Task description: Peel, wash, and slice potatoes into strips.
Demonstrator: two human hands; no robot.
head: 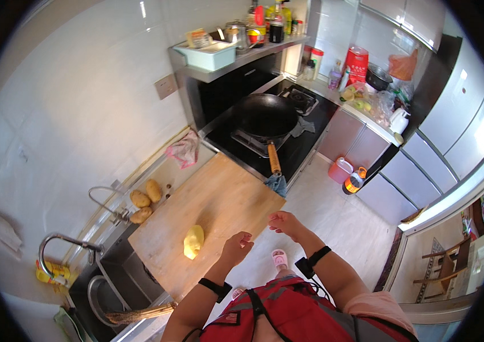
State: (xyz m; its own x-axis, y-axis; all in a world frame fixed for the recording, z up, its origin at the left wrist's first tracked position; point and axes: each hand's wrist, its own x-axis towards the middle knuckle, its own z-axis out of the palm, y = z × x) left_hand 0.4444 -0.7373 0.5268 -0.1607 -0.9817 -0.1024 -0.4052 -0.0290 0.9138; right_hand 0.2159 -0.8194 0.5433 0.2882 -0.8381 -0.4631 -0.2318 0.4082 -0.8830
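A peeled yellow potato lies on a large wooden cutting board. Nearest to it is my left hand, over the board's near edge, with loosely curled fingers and nothing visible in them. My right hand hovers by the board's right corner, fingers bent and apart, also without anything visible in its grasp. Behind the board, several unpeeled potatoes rest on the counter against the wall. Both wrists carry black straps.
Left of the board is a steel sink with a faucet and a bamboo brush. A black wok sits on the gas stove, its wooden handle pointing towards me. A pink cloth lies beyond the board. Bottles stand on the floor.
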